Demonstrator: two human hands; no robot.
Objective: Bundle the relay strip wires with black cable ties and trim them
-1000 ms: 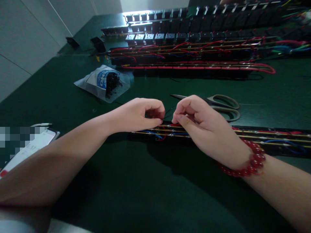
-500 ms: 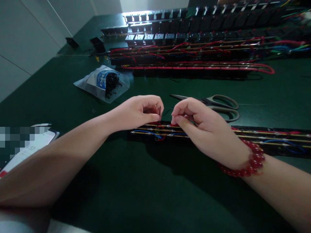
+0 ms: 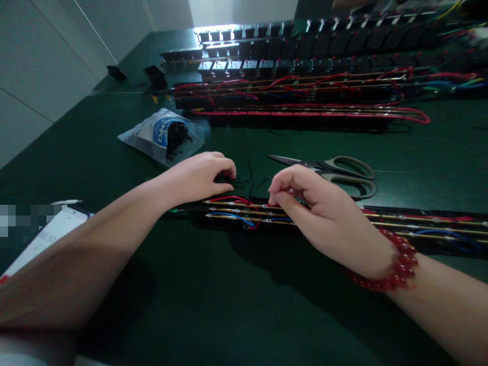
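Note:
My left hand [image 3: 208, 175] is open, its thumb and forefinger apart just above several thin black strips [image 3: 249, 173] that look like cable ties. These lie on the green table behind a wired strip [image 3: 224, 212] with brass rails and red and blue wires. My right hand [image 3: 305, 195] is closed in a pinch at the strip's back rail, on a red wire [image 3: 269, 205]; the fingers partly hide the grip. Behind my right hand lie scissors [image 3: 324, 165] with grey handles, slightly spread, blades pointing left.
A clear plastic bag [image 3: 147, 132] of small black pieces lies behind my left hand. Farther back, a strip with a looped red wire [image 3: 423, 117] and rows of black socket modules [image 3: 249, 66] cross the table. A phone-like device [image 3: 49, 236] lies at the left.
My left hand has moved left off the strip and opened; the short black piece in its pinch has left its fingers. My right hand keeps its pinch. The view has tilted slightly up.

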